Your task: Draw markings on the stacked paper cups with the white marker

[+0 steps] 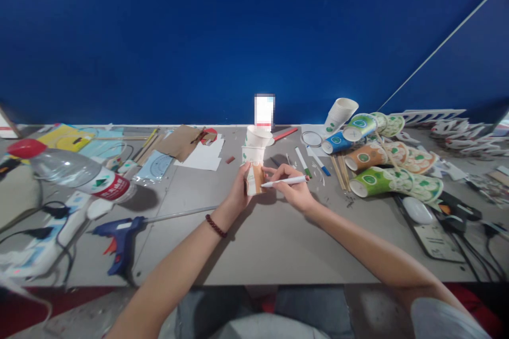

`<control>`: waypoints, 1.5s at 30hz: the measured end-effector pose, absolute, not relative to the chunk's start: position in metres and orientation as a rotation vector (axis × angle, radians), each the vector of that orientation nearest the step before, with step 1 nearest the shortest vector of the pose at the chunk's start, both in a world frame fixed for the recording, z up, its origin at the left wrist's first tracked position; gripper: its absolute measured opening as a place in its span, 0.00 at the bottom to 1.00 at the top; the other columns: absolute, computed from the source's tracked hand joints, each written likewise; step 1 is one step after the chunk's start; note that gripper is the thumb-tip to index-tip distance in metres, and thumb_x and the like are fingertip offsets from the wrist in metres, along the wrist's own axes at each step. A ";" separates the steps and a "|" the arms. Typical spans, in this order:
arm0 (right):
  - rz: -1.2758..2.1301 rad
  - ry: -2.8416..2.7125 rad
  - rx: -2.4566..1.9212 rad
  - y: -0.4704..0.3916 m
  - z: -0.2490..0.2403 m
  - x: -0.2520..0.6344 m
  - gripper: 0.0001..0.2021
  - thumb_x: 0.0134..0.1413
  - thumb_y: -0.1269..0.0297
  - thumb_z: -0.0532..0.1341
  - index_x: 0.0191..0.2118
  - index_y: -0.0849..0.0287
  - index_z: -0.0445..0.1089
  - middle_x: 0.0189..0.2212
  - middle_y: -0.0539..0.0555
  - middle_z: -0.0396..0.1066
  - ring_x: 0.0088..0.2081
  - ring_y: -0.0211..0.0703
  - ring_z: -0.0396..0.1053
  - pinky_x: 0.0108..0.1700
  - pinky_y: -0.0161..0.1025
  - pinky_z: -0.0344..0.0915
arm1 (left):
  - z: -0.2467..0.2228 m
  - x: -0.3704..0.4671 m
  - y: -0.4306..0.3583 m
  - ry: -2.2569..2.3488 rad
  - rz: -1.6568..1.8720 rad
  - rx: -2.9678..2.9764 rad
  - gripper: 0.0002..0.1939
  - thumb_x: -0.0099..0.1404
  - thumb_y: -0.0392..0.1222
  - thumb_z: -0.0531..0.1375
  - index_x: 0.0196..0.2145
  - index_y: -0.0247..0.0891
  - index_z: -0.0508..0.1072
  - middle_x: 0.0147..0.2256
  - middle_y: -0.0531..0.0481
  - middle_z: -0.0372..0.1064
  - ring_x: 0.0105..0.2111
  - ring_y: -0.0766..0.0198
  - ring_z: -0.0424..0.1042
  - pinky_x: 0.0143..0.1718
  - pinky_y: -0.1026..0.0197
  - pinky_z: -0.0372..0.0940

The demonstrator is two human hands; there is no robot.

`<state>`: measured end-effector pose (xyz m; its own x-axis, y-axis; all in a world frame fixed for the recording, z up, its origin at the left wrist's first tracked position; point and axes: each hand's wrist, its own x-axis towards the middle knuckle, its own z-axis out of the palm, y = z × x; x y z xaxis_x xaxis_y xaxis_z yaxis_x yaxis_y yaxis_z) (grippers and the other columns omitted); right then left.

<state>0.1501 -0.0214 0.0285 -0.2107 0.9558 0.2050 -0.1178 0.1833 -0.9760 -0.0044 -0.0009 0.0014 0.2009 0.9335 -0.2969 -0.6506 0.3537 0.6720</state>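
Left hand point(239, 186): fingers grasp one tan-striped piece point(256, 177), over the middle of the surface point(258, 254). Right hand point(293, 189): fingers grip one pen point(292, 180), tip at the piece. Two markers point(303, 160) lie rightward, nearer the back edge. One glue gun point(122, 237) near the front edge; one bottle point(79, 171) behind it.

A soft shadow flanks the bottle point(75, 170); edges look stretched.

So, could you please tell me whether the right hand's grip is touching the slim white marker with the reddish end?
Touching: the head view shows the right hand's grip closed directly around the slim white marker.
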 end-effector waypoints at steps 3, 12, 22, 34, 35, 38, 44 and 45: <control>1.246 -1.444 -0.874 -0.022 0.027 0.150 0.05 0.43 0.71 0.62 0.23 0.54 0.67 0.25 0.51 0.73 0.58 0.60 0.71 0.55 0.55 0.69 | 0.001 -0.004 0.000 0.744 1.168 0.450 0.21 0.60 0.57 0.61 0.38 0.35 0.75 0.29 0.47 0.76 0.28 0.60 0.75 0.32 0.60 0.69; 1.259 -1.383 -0.902 -0.023 0.031 0.150 0.04 0.43 0.70 0.62 0.24 0.54 0.67 0.24 0.50 0.72 0.55 0.61 0.73 0.52 0.56 0.71 | 0.002 -0.004 -0.001 0.779 1.158 0.457 0.21 0.60 0.57 0.61 0.37 0.34 0.76 0.28 0.46 0.76 0.28 0.60 0.75 0.31 0.60 0.69; 1.269 -1.435 -0.877 -0.025 0.031 0.150 0.05 0.40 0.70 0.61 0.21 0.54 0.66 0.23 0.51 0.70 0.60 0.63 0.68 0.54 0.55 0.70 | 0.001 -0.004 0.001 0.769 1.156 0.475 0.22 0.60 0.59 0.61 0.38 0.35 0.76 0.28 0.46 0.75 0.28 0.59 0.75 0.31 0.59 0.69; 1.265 -1.427 -0.872 -0.024 0.030 0.149 0.06 0.39 0.72 0.61 0.20 0.55 0.66 0.24 0.52 0.71 0.59 0.63 0.69 0.53 0.54 0.71 | 0.002 -0.004 0.001 0.770 1.139 0.455 0.21 0.60 0.59 0.61 0.36 0.36 0.76 0.27 0.47 0.75 0.27 0.60 0.75 0.30 0.60 0.70; 1.270 -1.413 -0.871 -0.024 0.030 0.149 0.05 0.40 0.72 0.61 0.21 0.54 0.66 0.23 0.51 0.70 0.59 0.62 0.69 0.53 0.54 0.71 | 0.002 -0.005 0.000 0.766 1.144 0.452 0.21 0.60 0.58 0.61 0.37 0.35 0.76 0.28 0.47 0.76 0.27 0.60 0.75 0.31 0.60 0.70; 1.280 -1.363 -0.888 -0.023 0.029 0.150 0.05 0.42 0.71 0.61 0.23 0.55 0.66 0.22 0.49 0.70 0.55 0.61 0.73 0.52 0.53 0.72 | 0.001 -0.005 0.000 0.759 1.152 0.460 0.21 0.61 0.58 0.61 0.38 0.35 0.76 0.29 0.47 0.76 0.28 0.61 0.75 0.31 0.61 0.70; 1.256 -1.429 -0.908 -0.024 0.029 0.149 0.05 0.41 0.71 0.61 0.21 0.54 0.66 0.23 0.51 0.70 0.57 0.62 0.71 0.52 0.55 0.71 | 0.001 -0.005 0.001 0.768 1.148 0.468 0.21 0.62 0.58 0.60 0.37 0.35 0.75 0.28 0.47 0.75 0.27 0.60 0.75 0.31 0.60 0.69; 1.247 -1.456 -0.903 -0.024 0.029 0.149 0.06 0.40 0.71 0.61 0.21 0.54 0.66 0.23 0.51 0.71 0.58 0.62 0.71 0.53 0.55 0.71 | 0.001 -0.004 0.001 0.768 1.151 0.466 0.21 0.61 0.58 0.60 0.37 0.35 0.75 0.28 0.48 0.75 0.27 0.60 0.75 0.31 0.59 0.69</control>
